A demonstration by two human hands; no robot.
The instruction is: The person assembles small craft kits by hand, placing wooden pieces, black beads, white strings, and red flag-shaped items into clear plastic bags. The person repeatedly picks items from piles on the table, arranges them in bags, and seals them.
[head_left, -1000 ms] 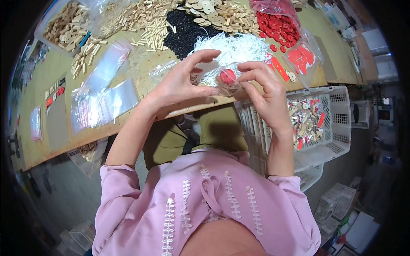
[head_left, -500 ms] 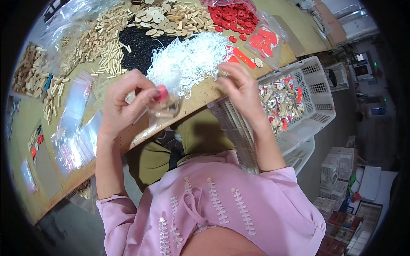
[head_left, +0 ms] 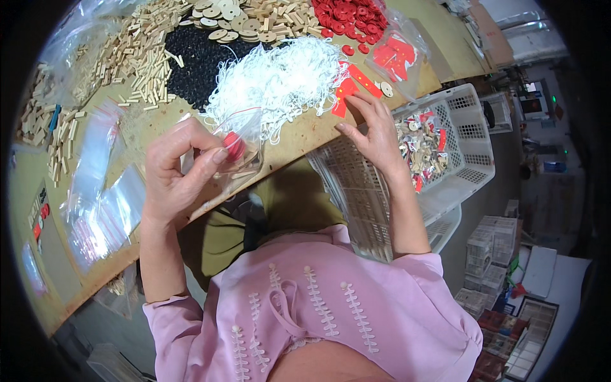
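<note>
Between the thumb and fingers of my left hand [head_left: 181, 169] is a small clear zip bag [head_left: 251, 143], held over the table's front edge. A red disc [head_left: 233, 147] and some pale wooden pieces show inside it. My right hand [head_left: 375, 137] is over the edge farther right, thumb and fingers apart. Its fingertips are at a red paper flag [head_left: 340, 102] with yellow marks; whether they touch it I cannot tell. A second red flag strip [head_left: 365, 81] and a round wooden disc [head_left: 386, 89] lie just beyond. Left of that hand is a heap of white strings [head_left: 273, 79].
Small black parts [head_left: 191, 63], wooden sticks [head_left: 146, 76], wooden discs [head_left: 245, 25] and red discs [head_left: 350, 16] lie piled behind. Flat empty zip bags [head_left: 105, 210] lie at left. A white plastic crate [head_left: 471, 149] with filled bags stands at the right below the table.
My right hand has moved slightly right, to the red flags, and its fingers have spread. My left hand still holds the bag, now steadier and lower.
</note>
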